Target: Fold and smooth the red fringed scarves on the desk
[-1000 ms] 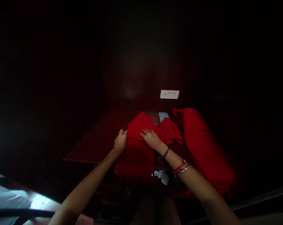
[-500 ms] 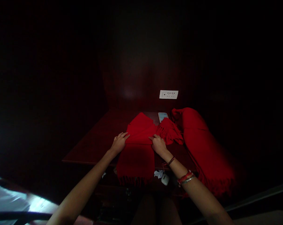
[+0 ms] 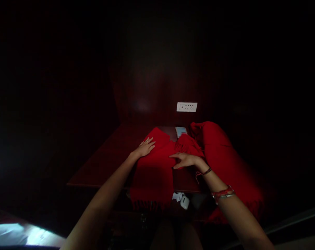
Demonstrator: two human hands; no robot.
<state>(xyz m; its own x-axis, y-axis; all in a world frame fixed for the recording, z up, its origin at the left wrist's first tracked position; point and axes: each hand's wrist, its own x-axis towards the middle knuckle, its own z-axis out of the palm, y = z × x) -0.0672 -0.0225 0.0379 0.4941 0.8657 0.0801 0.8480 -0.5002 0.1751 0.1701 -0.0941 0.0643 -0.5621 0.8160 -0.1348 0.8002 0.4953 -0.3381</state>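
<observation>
A red fringed scarf (image 3: 153, 173) lies on the dark wooden desk (image 3: 100, 159), its fringed end hanging over the front edge. Flat on the scarf's upper left part rests my left hand (image 3: 145, 147), fingers spread. My right hand (image 3: 185, 160) is at the scarf's right edge, thumb and fingers apart, with nothing gripped; whether its fingertips touch the cloth I cannot tell. Beyond that hand, a bunched fringed part of red cloth (image 3: 188, 144) lies on the desk.
At the right, a larger folded red cloth (image 3: 222, 156) hangs over the front edge. Behind the bunched fringe is a phone-like item (image 3: 181, 131), its face blurred. Crumpled white paper (image 3: 177, 197) and a small white case (image 3: 184, 202) lie below the desk edge. A socket plate (image 3: 187, 107) is on the wall.
Both hands have let go of the scarf's fold edge. My left hand moved up and inward onto the cloth; the right shifted rightward and opened. The fold now lies flatter.
</observation>
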